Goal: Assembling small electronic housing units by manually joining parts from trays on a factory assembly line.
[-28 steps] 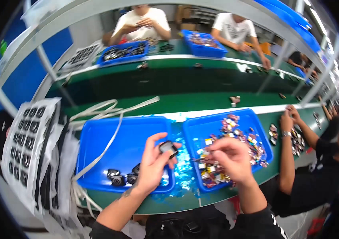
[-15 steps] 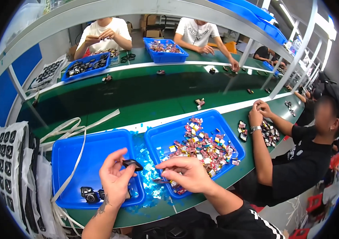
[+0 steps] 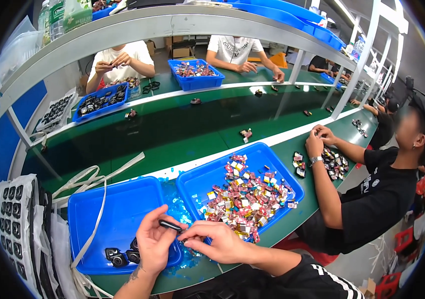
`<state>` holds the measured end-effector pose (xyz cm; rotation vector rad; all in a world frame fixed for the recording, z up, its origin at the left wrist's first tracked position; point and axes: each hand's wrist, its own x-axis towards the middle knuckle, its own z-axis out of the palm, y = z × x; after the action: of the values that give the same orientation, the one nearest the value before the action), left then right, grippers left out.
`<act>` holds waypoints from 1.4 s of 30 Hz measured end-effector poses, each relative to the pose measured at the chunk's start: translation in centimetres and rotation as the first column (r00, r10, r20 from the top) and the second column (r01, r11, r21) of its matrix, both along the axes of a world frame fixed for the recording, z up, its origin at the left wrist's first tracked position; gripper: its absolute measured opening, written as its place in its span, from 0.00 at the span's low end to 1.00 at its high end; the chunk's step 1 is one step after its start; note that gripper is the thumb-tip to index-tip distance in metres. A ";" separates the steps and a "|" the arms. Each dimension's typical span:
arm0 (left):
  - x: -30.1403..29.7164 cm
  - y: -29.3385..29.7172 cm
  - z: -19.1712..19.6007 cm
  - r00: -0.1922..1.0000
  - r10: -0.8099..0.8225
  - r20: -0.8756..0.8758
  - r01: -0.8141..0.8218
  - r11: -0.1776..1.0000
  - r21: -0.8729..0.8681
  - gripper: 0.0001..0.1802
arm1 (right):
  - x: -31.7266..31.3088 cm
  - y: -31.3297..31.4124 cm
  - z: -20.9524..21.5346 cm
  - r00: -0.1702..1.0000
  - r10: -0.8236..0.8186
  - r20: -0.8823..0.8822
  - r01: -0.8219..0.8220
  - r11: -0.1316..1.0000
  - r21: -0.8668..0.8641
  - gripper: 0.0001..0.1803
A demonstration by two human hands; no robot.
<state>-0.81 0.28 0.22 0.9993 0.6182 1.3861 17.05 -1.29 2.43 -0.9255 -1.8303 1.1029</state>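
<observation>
My left hand (image 3: pixel 153 246) pinches a small black plastic housing (image 3: pixel 169 225) between thumb and fingers, above the gap between two blue trays. My right hand (image 3: pixel 222 244) meets it from the right, its thumb and forefinger closed at the housing's edge; what they grip is mostly hidden. Below my left hand, a few black camera-like housings (image 3: pixel 117 257) with round lenses lie in the left blue tray (image 3: pixel 88 199). Beyond my right hand, the right blue tray (image 3: pixel 187 182) holds a heap of small circuit parts (image 3: pixel 247 199) in red, white and yellow.
Blue film scraps (image 3: pixel 175 199) litter the green table between the trays. White straps (image 3: pixel 104 199) trail over the left tray, beside stacked part sheets (image 3: pixel 13 214). A co-worker (image 3: pixel 382 179) sits at my right; others work across the green belt (image 3: pixel 172 124). A metal shelf frame (image 3: pixel 172 22) spans above.
My hands have come together; the right fingers, holding a small flat part before, now meet the black housing. The housing has turned edge-on. The view has shifted slightly.
</observation>
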 end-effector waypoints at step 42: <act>0.5 0.0 -0.3 0.968 -0.250 -0.031 0.246 0.965 -0.093 0.26 | -1.4 1.3 2.5 0.906 -0.403 0.131 0.383 0.911 0.154 0.04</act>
<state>-0.32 0.26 -0.12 1.0009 0.5598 1.1102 15.68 0.04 4.89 -1.2715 -1.7118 0.6707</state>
